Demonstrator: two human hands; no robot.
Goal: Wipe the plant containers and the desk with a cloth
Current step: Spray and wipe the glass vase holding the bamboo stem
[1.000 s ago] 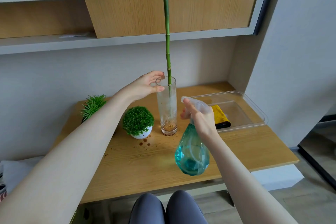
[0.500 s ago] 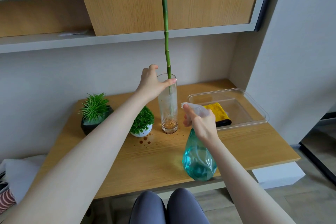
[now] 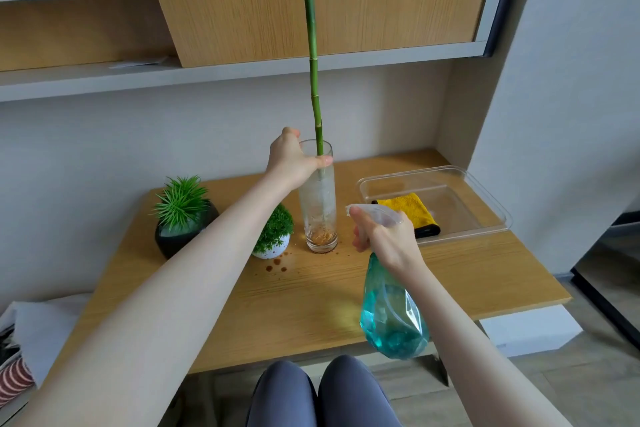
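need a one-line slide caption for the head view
Left hand steadies the glass vase; right hand aims a teal spray bottle at it.

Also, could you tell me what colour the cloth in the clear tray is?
The cloth is yellow with a black edge, seen in the head view.

Lighting: soft, even daylight, bright, no hard glare. Shadows: faint, diffuse patches on the tabletop (image 3: 467,274) beneath the forearms and beside the glass vase (image 3: 318,198). Highlights: mild sheen on the clear tray (image 3: 491,204) rim and the teal spray bottle (image 3: 393,315). Distortion: wide-angle bowing of the shelf (image 3: 242,71) lines and the wall edges toward the frame borders. Focus: centre fairly sharp; near forearms soft, slightly smeared.
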